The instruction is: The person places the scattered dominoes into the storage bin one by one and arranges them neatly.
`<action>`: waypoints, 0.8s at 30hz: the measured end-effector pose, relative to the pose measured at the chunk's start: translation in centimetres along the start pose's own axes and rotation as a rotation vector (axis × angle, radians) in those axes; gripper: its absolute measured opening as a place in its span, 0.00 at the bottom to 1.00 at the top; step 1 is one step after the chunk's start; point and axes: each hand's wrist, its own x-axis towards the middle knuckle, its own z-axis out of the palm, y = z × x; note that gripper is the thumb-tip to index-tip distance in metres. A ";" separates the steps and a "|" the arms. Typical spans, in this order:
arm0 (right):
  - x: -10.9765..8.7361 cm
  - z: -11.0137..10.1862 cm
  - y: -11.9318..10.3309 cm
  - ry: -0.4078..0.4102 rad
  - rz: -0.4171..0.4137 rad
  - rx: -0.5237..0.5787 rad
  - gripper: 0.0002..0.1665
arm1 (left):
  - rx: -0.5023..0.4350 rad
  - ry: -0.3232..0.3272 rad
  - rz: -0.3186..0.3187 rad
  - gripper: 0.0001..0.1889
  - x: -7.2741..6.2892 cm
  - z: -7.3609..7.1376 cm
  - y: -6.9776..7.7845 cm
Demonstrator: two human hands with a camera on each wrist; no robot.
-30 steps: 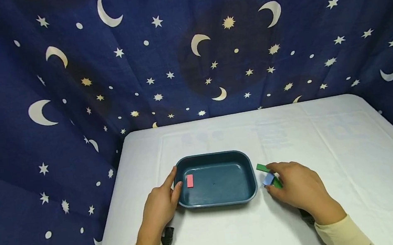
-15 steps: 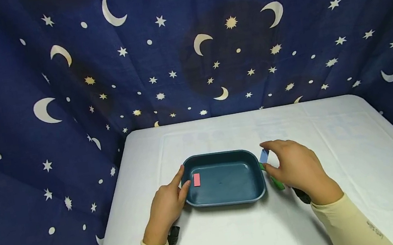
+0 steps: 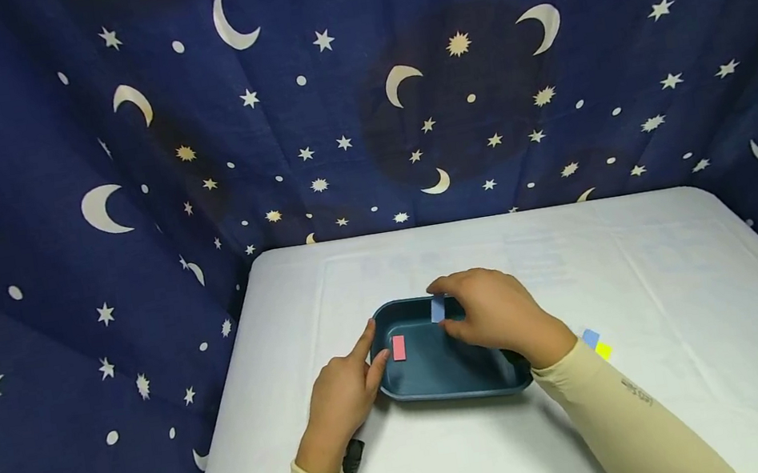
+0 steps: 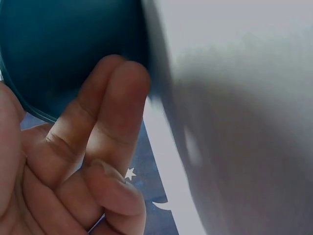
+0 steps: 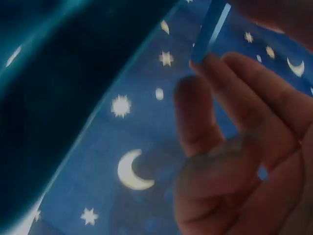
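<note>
A blue-green rectangular tray (image 3: 435,378) stands on the white table. At its left end my left hand (image 3: 343,395) holds the rim, index finger along the edge and thumb over it. In the left wrist view, two fingers (image 4: 122,93) press the tray's outer wall. Over the far part of the tray, my right hand (image 3: 499,316) pinches a small flat blue block (image 3: 437,309) between thumb and fingertips. The right wrist view shows this block edge-on. A pink block (image 3: 399,348) lies inside the tray, near the left end.
Right of the tray, partly behind the right sleeve (image 3: 621,404), lie another blue block (image 3: 590,338) and a yellow block (image 3: 604,350). The green blocks seen earlier are hidden. A dark blue curtain (image 3: 330,98) with moons and stars hangs behind the table (image 3: 646,272).
The right hand picked up the blue block beside the tray and carried it left over the tray. The tray, held by the left hand, shifted slightly right. The view also turned a little.
</note>
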 end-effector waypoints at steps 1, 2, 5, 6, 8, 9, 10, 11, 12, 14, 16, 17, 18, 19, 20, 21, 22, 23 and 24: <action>0.5 0.4 -0.3 -0.020 -0.011 0.005 0.29 | 0.001 -0.003 -0.001 0.31 0.0 0.0 -0.1; 1.0 0.8 -0.7 -0.041 -0.020 0.006 0.29 | 0.003 -0.007 0.000 0.31 0.0 0.1 -0.1; 2.1 1.7 -1.5 -0.095 -0.035 -0.015 0.29 | -0.004 -0.019 0.005 0.31 0.1 0.1 -0.2; 2.4 2.0 -1.8 -0.113 -0.041 -0.022 0.29 | -0.005 -0.019 0.007 0.31 0.1 0.2 -0.2; 2.9 2.5 -2.2 -0.147 -0.059 -0.029 0.29 | -0.005 -0.016 0.007 0.32 0.1 0.1 -0.2; 3.2 2.7 -2.4 -0.167 -0.069 -0.034 0.29 | -0.007 -0.012 0.007 0.32 0.0 0.1 -0.2; 3.5 2.9 -2.5 -0.190 -0.077 -0.041 0.28 | -0.004 -0.006 0.007 0.32 0.1 0.1 -0.2; 3.7 3.2 -2.7 -0.213 -0.085 -0.047 0.27 | 0.000 0.001 0.008 0.32 0.0 0.1 -0.2; 3.9 3.5 -2.8 -0.238 -0.089 -0.050 0.27 | 0.005 0.007 0.012 0.31 0.0 0.1 -0.2; 4.3 4.1 -2.8 -0.279 -0.091 -0.070 0.27 | 0.008 0.018 0.020 0.31 0.1 0.2 -0.2; 4.6 4.6 -2.9 -0.315 -0.092 -0.089 0.27 | 0.009 0.029 0.028 0.31 0.1 0.2 -0.3; 4.7 4.9 -2.9 -0.326 -0.092 -0.092 0.28 | 0.007 0.033 0.030 0.31 0.1 0.2 -0.3; 4.8 5.1 -2.9 -0.335 -0.090 -0.094 0.28 | 0.003 0.034 0.031 0.31 0.0 0.2 -0.3; 4.9 5.3 -2.9 -0.339 -0.090 -0.102 0.29 | -0.003 0.034 0.031 0.31 0.0 0.2 -0.3; 4.9 5.5 -2.9 -0.342 -0.088 -0.106 0.29 | -0.005 0.032 0.031 0.30 0.0 0.2 -0.4; 5.0 5.7 -2.9 -0.344 -0.086 -0.109 0.29 | -0.007 0.030 0.029 0.30 -0.1 0.2 -0.4; 5.0 5.9 -2.8 -0.342 -0.083 -0.109 0.28 | -0.008 0.028 0.031 0.30 -0.1 0.2 -0.4; 5.0 6.0 -2.7 -0.342 -0.081 -0.107 0.27 | -0.008 0.026 0.032 0.30 -0.1 0.1 -0.4; 5.1 6.2 -2.7 -0.342 -0.081 -0.106 0.26 | -0.008 0.025 0.033 0.30 -0.1 0.1 -0.4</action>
